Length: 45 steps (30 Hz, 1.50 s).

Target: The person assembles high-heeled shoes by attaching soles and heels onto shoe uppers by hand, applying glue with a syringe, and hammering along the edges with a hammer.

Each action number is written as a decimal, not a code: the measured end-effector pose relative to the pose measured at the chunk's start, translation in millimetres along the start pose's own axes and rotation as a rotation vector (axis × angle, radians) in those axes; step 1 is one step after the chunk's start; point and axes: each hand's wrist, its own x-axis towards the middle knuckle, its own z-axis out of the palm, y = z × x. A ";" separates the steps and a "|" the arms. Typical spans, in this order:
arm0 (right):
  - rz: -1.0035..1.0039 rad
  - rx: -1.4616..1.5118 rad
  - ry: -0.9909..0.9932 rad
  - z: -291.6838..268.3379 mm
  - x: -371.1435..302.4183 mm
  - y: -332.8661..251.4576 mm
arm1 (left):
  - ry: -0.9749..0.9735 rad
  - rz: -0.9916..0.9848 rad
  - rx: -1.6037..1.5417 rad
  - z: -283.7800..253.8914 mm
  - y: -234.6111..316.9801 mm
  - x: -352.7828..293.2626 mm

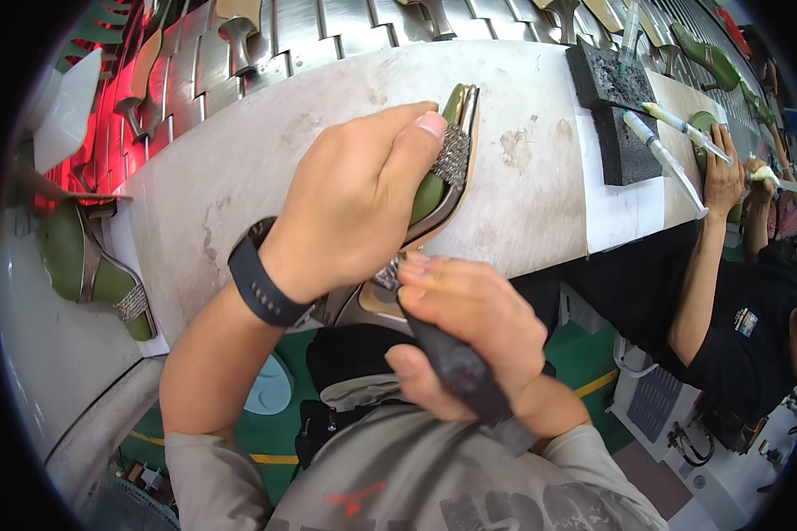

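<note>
A heeled sandal [452, 159] with a sparkly strap and metallic bands, fitted on a green shoe last, lies at the near edge of the worktable. My left hand [354, 190], with a dark wristband, is wrapped over it and covers its middle. Just below, my right hand [483, 314] is closed round a dark-handled tool [456, 363], whose front end meets the sandal's underside near the heel. That contact is partly hidden by my fingers, so the tool's kind is unclear.
Another sandal on a green last [75, 252] stands at the left. Black foam blocks [629, 146] with syringes [669, 164] sit at the right, beside a co-worker's hand [724, 173]. Beyond the worktable [527, 212] runs a metal-slat conveyor [314, 26] carrying shoes.
</note>
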 end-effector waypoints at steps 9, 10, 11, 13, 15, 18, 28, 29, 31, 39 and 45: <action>-0.127 -0.211 -0.124 -12.6 -4.4 4.9 | 0.025 0.260 0.175 -19.4 -34.4 -28.5; -0.099 -0.161 -0.135 -10.2 -6.0 4.5 | 0.029 0.255 0.194 -18.7 -34.3 -29.3; -0.096 -0.160 -0.145 -9.1 -4.4 3.3 | 0.029 0.251 0.212 -18.8 -34.3 -29.3; -0.057 -0.113 -0.194 -8.5 0.9 0.7 | 0.053 0.251 0.200 -18.6 -35.5 -29.7; -0.042 -0.110 -0.247 -11.5 7.7 -1.9 | 0.070 0.269 0.214 -19.8 -37.0 -31.0; -0.034 -0.104 -0.291 -9.9 13.6 -3.8 | 0.094 0.269 0.204 -17.7 -36.0 -31.6; -0.036 0.066 -0.239 -13.6 22.5 0.3 | -0.012 0.197 0.182 -21.6 -23.7 -26.7; 0.035 0.171 -0.288 -18.6 23.4 3.0 | -0.025 0.170 0.176 -22.8 -25.1 -25.9; 0.245 0.292 -0.181 -36.3 18.0 8.8 | -0.053 0.144 0.160 -20.8 -26.1 -24.5; 0.517 0.204 -0.098 -69.9 61.0 -0.7 | -0.095 0.158 0.409 3.3 5.2 -8.7; 0.558 0.298 -0.183 -77.2 72.4 16.7 | -0.091 0.166 0.428 1.4 5.6 -12.5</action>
